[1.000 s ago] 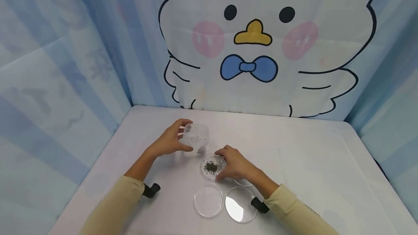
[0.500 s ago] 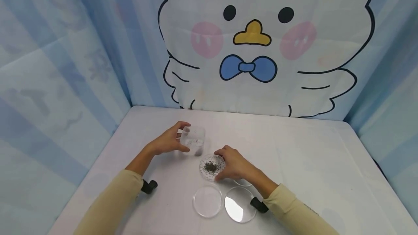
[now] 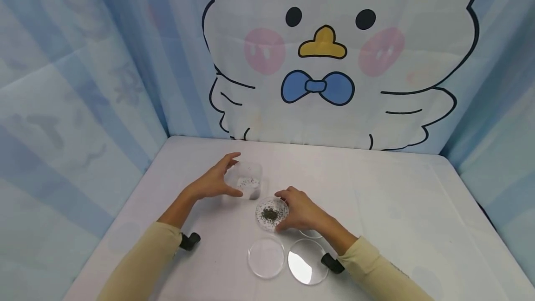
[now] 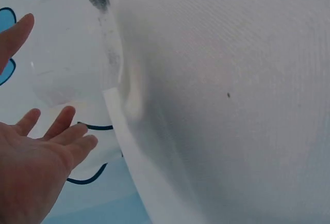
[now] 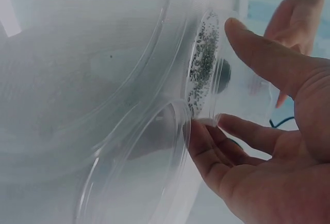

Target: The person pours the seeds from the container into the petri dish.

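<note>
In the head view my left hand (image 3: 212, 181) is spread beside a clear square plastic tub (image 3: 253, 170) with dark flecks in its bottom. The left wrist view shows the fingers (image 4: 64, 121) extended, with a gap between them and the tub (image 4: 72, 43). My right hand (image 3: 303, 210) holds a small clear petri dish (image 3: 270, 214) by its rim, thumb on the near side and fingers on the far side. Dark green dried flakes lie heaped and scattered in the dish. In the right wrist view the thumb and curled fingers bracket this dish (image 5: 203, 69).
Two round clear dishes or lids, a smaller one (image 3: 265, 258) and a larger one (image 3: 308, 271), lie on the white table (image 3: 397, 208) at the front. Another clear rim (image 3: 311, 234) shows partly under my right wrist. A printed curtain (image 3: 326, 120) stands behind the table.
My left hand has brought the square tub slightly nearer and left, set it down, and its fingers have come off it. My right hand and the petri dish have stayed put.
</note>
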Tool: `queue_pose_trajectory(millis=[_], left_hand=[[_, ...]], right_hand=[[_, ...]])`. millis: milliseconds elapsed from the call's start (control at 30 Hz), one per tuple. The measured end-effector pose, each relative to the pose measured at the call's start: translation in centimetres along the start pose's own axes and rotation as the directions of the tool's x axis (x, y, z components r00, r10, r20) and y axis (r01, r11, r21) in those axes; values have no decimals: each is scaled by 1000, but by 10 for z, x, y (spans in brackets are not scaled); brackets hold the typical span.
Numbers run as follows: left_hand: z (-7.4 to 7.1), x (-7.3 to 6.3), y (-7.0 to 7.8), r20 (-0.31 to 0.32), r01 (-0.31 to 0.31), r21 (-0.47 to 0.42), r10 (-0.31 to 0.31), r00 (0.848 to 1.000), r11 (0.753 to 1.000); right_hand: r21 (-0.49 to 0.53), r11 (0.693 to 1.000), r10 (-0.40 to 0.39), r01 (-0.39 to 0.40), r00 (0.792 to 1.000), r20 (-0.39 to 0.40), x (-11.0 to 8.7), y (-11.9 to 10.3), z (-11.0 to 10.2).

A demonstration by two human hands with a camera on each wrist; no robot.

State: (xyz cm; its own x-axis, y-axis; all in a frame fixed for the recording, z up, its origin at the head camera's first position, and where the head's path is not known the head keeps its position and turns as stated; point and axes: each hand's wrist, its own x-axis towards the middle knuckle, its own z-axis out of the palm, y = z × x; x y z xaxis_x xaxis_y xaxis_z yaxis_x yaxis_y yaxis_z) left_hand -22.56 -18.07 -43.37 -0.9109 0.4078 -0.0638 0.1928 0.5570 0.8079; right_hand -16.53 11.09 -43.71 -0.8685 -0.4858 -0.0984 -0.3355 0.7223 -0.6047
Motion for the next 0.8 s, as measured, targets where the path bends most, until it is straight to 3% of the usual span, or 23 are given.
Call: queue_pose_trajectory(millis=[100,167,267,367,433,567,667,800], left_hand=[[-1,-8,9,-84,-73,76,80,993,994],[-1,-13,15,-140,-132,113,147,979,985],[1,-23,25,-212,-224,167,257,943,960],[5,-31,34,-236,-302,197,344,909,933],[9,-35,40,-210,-339,197,378,902,920],[21,-40,45,-65,-364,121,373,926,924],[31,-43,42,66,-339,39,336,940,940],[43,-42,37,182,-288,-12,286,941,957]], right_hand=[[28,999,-23,24,1000,-15,-3,2,-5],[43,998,-37,38,999,-36,-5,4,-9],[52,997,-55,59,996,-63,-8,7,-17],[53,996,-66,70,995,-75,-12,14,-24],[55,995,-74,79,994,-82,-17,19,-29],[49,992,-109,114,990,-88,-29,32,-40],[44,991,-126,129,989,-71,-40,42,-47],[25,991,-131,131,991,-24,-55,54,-54]])
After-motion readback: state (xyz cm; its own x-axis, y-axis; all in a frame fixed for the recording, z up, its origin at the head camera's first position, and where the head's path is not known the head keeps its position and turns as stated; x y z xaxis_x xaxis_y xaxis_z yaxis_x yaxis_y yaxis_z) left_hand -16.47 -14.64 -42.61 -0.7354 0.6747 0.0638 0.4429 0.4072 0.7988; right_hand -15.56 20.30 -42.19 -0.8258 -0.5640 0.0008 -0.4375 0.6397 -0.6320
